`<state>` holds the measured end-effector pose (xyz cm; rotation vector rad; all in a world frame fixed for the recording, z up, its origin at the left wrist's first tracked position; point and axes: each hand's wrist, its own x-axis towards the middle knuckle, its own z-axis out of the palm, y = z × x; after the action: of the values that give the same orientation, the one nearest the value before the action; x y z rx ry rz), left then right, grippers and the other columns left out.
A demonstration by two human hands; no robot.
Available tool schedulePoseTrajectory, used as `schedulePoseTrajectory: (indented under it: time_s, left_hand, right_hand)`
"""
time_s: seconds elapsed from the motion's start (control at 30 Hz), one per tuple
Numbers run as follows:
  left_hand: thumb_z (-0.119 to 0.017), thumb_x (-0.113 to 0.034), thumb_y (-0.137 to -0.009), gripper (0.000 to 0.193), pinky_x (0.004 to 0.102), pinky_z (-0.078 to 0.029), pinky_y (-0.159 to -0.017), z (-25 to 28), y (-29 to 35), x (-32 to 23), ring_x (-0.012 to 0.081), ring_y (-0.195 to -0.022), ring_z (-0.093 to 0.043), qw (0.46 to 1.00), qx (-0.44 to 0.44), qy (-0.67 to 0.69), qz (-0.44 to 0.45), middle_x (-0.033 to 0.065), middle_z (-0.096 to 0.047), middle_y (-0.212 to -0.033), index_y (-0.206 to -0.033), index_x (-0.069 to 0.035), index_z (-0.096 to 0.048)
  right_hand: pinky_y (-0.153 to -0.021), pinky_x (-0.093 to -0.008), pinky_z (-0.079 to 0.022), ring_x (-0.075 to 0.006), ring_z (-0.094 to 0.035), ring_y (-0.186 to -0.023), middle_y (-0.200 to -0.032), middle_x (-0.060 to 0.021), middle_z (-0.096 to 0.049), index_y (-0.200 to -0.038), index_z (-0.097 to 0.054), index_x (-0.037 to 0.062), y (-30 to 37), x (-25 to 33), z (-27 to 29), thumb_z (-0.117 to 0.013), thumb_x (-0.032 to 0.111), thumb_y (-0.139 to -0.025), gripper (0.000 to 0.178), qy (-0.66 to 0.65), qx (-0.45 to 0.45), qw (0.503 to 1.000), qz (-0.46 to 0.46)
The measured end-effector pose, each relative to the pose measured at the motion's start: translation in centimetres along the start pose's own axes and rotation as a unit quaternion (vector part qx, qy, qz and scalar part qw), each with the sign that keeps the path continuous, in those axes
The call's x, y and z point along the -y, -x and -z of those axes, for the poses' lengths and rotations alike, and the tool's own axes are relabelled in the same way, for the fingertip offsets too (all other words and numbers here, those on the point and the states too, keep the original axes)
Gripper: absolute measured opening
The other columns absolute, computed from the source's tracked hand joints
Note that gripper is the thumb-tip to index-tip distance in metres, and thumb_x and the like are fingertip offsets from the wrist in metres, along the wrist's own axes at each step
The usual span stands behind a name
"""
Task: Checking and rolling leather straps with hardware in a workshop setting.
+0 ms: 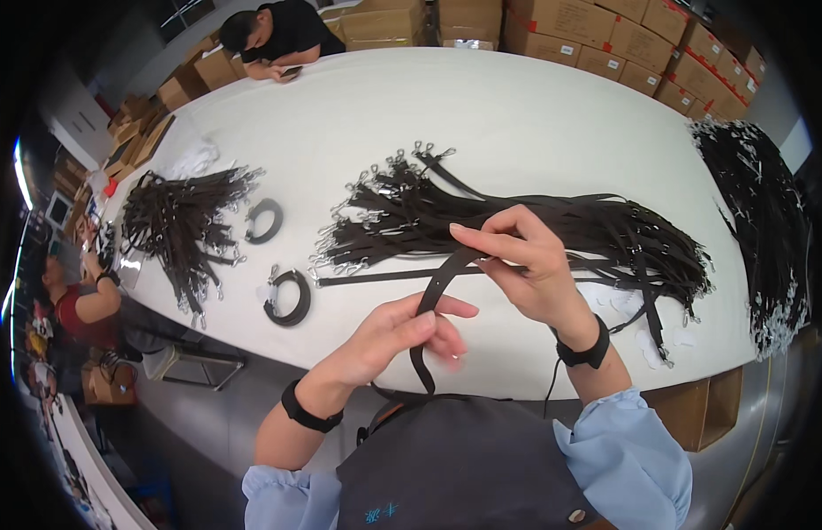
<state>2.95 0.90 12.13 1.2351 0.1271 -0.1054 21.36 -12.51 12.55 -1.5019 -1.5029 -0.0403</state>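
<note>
A narrow black strap (440, 277) runs curved between my two hands, above the near edge of the table. My right hand (523, 265) pinches its upper part between thumb and fingers. Lower down, the strap passes between the thumb and fingers of my left hand (395, 336), and its tail hangs below toward my apron. Just beyond my hands lies a long heap of black straps (535, 216) with silver metal clips at the left. One single strap (376, 278) lies stretched along its near side. Left of it rests a coiled strap (293, 300) with a metal clip.
A second coil (266, 221) lies farther back, beside another strap bundle (177, 216). A big strap pile (764, 212) covers the right end of the white table (552, 115). One person (287, 35) leans on the far edge holding a phone; another (84, 300) sits left. Cardboard boxes (570, 26) stand behind.
</note>
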Motion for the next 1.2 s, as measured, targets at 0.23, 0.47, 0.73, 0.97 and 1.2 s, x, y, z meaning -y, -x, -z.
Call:
schedulePoseTrajectory:
  time_s: [0.23,0.47,0.73,0.97,1.2]
  left_hand:
    - [-0.060,-0.004,-0.085,0.013,0.0202,-0.044,-0.058,1.2,1.9,-0.4,0.0064,-0.062,-0.055,0.848,-0.267,-0.411,-0.199,0.0008,-0.061,-0.071,-0.098,-0.002,-0.060]
    - [-0.051,-0.017,-0.092,0.024,0.0272,-0.048,-0.062,1.5,5.6,-2.2,0.0147,-0.065,-0.062,0.970,0.040,-0.207,0.123,0.0100,-0.066,-0.073,-0.085,0.002,-0.063]
    - [-0.047,-0.010,-0.088,0.031,0.0357,-0.050,-0.053,5.0,14.2,-0.9,0.0311,-0.054,-0.061,0.984,-0.036,0.121,-0.124,0.0210,-0.061,-0.060,-0.067,0.009,-0.059]
    - [-0.051,-0.019,-0.087,0.039,0.0337,-0.047,-0.045,4.1,13.7,-1.8,0.0283,-0.047,-0.057,0.984,0.005,0.034,-0.173,0.0177,-0.058,-0.053,-0.061,0.008,-0.060]
    - [-0.038,-0.029,-0.098,0.038,0.0256,-0.042,-0.041,2.0,8.4,-1.6,0.0158,-0.040,-0.051,0.993,-0.086,0.077,0.029,0.0071,-0.053,-0.054,-0.086,0.003,-0.055]
  right_hand:
    - [-0.068,-0.0262,-0.048,-0.0148,-0.062,-0.076,-0.080,-0.0060,-0.064,-0.096,-0.061,0.0021,1.0,-0.5,1.9,-0.066,0.011,-0.082,0.018,-0.134,0.138,0.973,-0.130]
    - [-0.054,-0.0244,-0.036,-0.0085,-0.042,-0.058,-0.063,-0.0003,-0.052,-0.087,-0.063,0.0025,-0.7,-1.1,5.9,-0.053,0.026,-0.092,0.026,-0.153,0.216,0.937,-0.227]
    - [-0.048,-0.0208,-0.021,-0.0015,-0.028,-0.052,-0.054,0.0087,-0.036,-0.059,-0.049,0.0064,1.1,-8.9,11.8,-0.059,0.027,-0.089,0.038,-0.053,-0.187,0.952,-0.237]
    - [-0.058,-0.0236,-0.025,-0.0064,-0.033,-0.061,-0.060,0.0046,-0.039,-0.060,-0.046,0.0069,1.1,-13.6,10.6,-0.051,0.035,-0.093,0.044,0.002,-0.321,0.922,-0.217]
    - [-0.105,-0.0389,-0.029,-0.0284,-0.038,-0.128,-0.136,-0.0138,-0.042,-0.133,-0.040,0.0035,-1.1,3.1,-2.3,-0.065,0.010,-0.078,0.060,-0.065,0.167,0.983,0.036]
